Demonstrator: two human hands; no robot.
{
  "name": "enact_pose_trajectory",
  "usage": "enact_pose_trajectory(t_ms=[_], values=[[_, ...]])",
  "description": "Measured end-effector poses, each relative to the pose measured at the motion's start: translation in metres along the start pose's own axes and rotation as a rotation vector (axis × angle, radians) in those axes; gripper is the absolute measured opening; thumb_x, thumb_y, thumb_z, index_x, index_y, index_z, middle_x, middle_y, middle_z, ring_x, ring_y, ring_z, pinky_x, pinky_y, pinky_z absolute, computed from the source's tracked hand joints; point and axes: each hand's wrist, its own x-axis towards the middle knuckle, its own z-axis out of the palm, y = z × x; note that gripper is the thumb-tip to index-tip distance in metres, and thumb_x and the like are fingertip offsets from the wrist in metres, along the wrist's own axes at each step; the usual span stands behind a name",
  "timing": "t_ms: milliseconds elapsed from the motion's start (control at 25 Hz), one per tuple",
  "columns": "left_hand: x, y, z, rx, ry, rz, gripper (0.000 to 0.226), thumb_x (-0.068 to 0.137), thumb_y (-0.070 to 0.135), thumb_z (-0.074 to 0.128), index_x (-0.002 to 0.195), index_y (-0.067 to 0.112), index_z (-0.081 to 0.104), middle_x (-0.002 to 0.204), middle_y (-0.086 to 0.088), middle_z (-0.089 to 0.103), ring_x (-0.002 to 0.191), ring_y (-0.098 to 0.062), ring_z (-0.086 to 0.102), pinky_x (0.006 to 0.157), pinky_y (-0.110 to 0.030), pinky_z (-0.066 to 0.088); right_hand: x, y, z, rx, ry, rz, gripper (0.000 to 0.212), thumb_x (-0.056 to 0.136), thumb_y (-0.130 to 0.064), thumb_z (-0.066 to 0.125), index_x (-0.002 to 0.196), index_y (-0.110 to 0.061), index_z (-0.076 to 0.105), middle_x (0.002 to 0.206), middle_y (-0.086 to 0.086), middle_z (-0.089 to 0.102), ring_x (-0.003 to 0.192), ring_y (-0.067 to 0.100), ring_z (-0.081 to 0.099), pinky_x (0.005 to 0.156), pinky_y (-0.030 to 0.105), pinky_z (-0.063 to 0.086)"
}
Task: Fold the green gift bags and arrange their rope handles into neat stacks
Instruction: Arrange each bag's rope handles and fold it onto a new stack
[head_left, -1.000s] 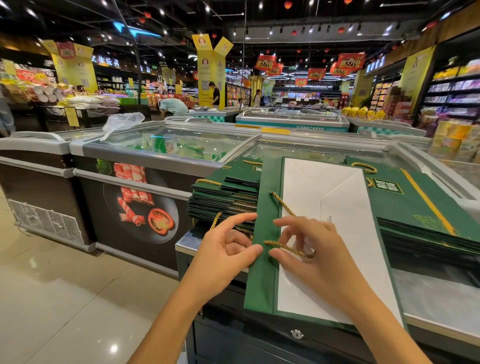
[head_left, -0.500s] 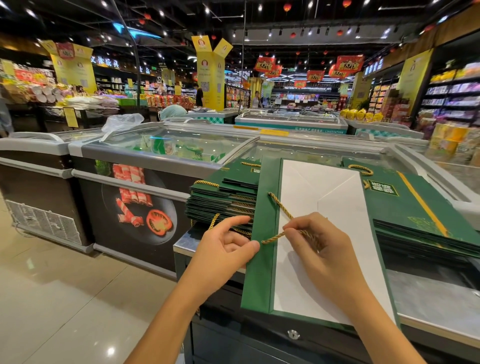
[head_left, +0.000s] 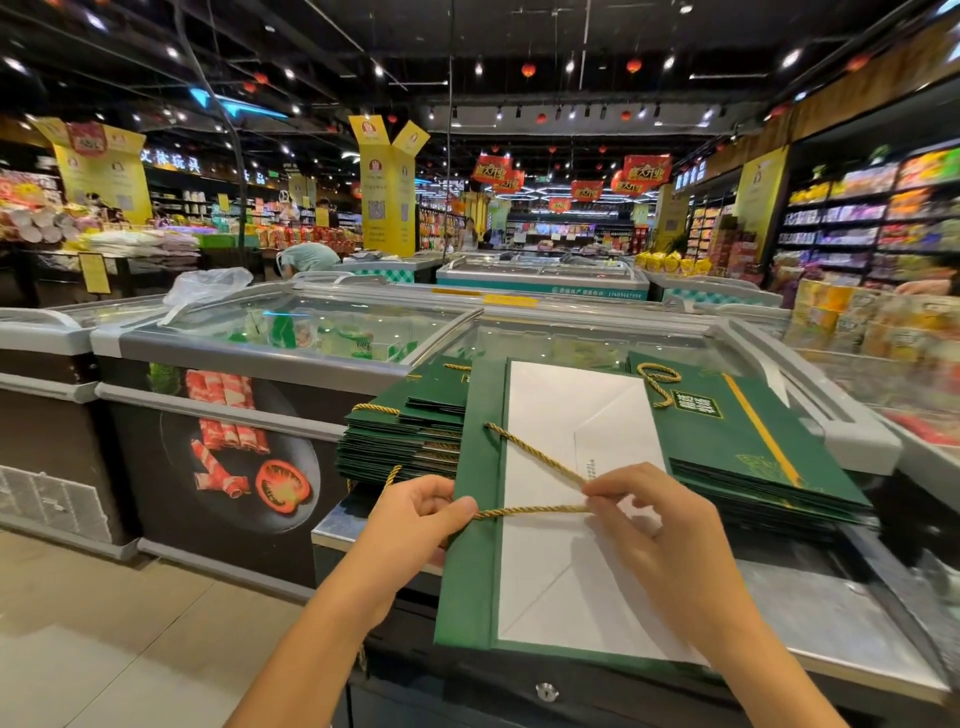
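I am noting that since the previous frames the gold rope handle is being drawn taut: the right hand is pinching its loop over the white panel, while the left hand is pinching the rope's near end at the green edge of the flattened gift bag. This bag is lying on the worktop, between the left stack and the right stack. I am judging the handle nearly straightened for tucking.
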Motion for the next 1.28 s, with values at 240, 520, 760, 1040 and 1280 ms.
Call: enact_pose_trajectory(t_ms=[240,520,760,1040,1280], values=[[-0.005,0.004,0.006,-0.027,0.024,0.029,0.013,0.099,0.015,0.062,0.104,0.006,0.069,0.078,0.003,0.076,0.065,-0.004,0.07,0.052,-0.017,0.05,-0.013,0.018,-0.031,-0.21,0.108,0.257,0.017,0.087,-0.013,0.076,0.098,-0.026,0.073,0.094,-0.014,0.064,0.086,0.006,0.061,0.079,0.026,0.051],[-0.022,0.034,0.011,-0.301,-0.042,0.148,0.028,0.085,0.031,0.069,0.107,0.014,0.069,0.1,-0.013,0.072,0.085,-0.024,0.069,0.077,-0.037,0.059,-0.01,-0.009,-0.031,-0.175,-0.071,0.363,0.021,0.092,-0.041,0.067,0.113,-0.037,0.068,0.11,-0.016,0.057,0.108,0.014,0.055,0.089,0.031,0.044],[-0.043,0.097,0.028,-0.344,-0.106,0.285,0.017,0.086,0.027,0.066,0.103,0.028,0.068,0.081,-0.006,0.072,0.065,-0.016,0.068,0.056,-0.028,0.057,0.02,-0.073,-0.042,0.207,-0.189,0.392,0.059,0.075,-0.079,0.051,0.129,-0.055,0.055,0.128,-0.016,0.06,0.109,-0.003,0.061,0.094,0.037,0.055],[-0.047,0.136,0.059,-0.151,-0.294,0.473,0.03,0.101,0.03,0.05,0.122,0.018,0.069,0.123,0.003,0.071,0.117,-0.01,0.065,0.1,-0.037,0.054,0.045,-0.12,-0.058,0.533,-0.244,0.327,0.082,0.066,-0.084,0.068,0.132,-0.037,0.057,0.121,-0.007,0.071,0.114,0.014,0.068,0.097,0.045,0.056],[-0.019,0.126,0.059,0.108,-0.121,0.546,0.026,0.098,0.012,0.061,0.116,0.028,0.072,0.123,0.008,0.07,0.12,-0.006,0.061,0.108,-0.037,0.049,0.049,-0.105,-0.081,0.735,-0.028,0.499,0.021,0.099,-0.007,0.059,0.115,-0.019,0.066,0.102,0.013,0.077,0.088,0.032,0.076,0.065,0.043,0.063]])
